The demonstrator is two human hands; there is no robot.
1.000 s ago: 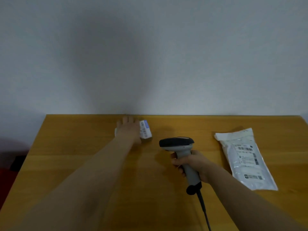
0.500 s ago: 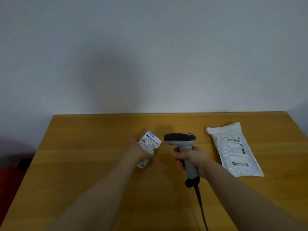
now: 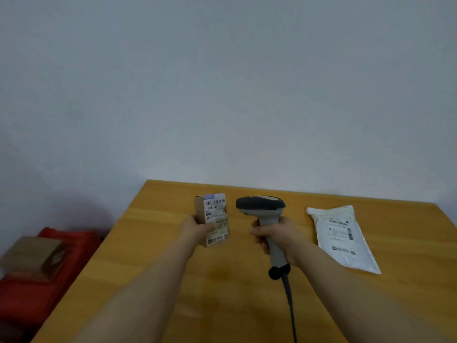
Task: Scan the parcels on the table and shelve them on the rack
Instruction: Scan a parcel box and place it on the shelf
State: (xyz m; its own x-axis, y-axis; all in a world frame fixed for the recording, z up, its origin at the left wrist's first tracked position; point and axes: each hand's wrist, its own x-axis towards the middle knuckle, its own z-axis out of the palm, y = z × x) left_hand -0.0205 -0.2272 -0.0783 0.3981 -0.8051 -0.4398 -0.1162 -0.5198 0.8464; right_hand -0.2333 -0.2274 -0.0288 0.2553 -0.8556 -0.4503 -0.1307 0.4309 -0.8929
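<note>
My left hand (image 3: 196, 229) grips a small brown cardboard parcel (image 3: 214, 215) upright above the wooden table (image 3: 222, 280), its white barcode label facing me. My right hand (image 3: 278, 235) grips the grey handle of a barcode scanner (image 3: 262, 210), whose dark head sits just right of the parcel, a small gap between them. The scanner's black cable runs down toward the table's near edge. A flat white plastic mailer (image 3: 342, 238) with a printed label lies on the table to the right of my right hand.
A red crate (image 3: 49, 273) stands on the floor left of the table, with a brown cardboard box (image 3: 32, 258) on top of it. A plain grey wall rises behind the table. The rack is not in view.
My left hand has lifted the small parcel from the far part of the table and turned it upright beside the scanner. My view has swung to the left, revealing the red crate.
</note>
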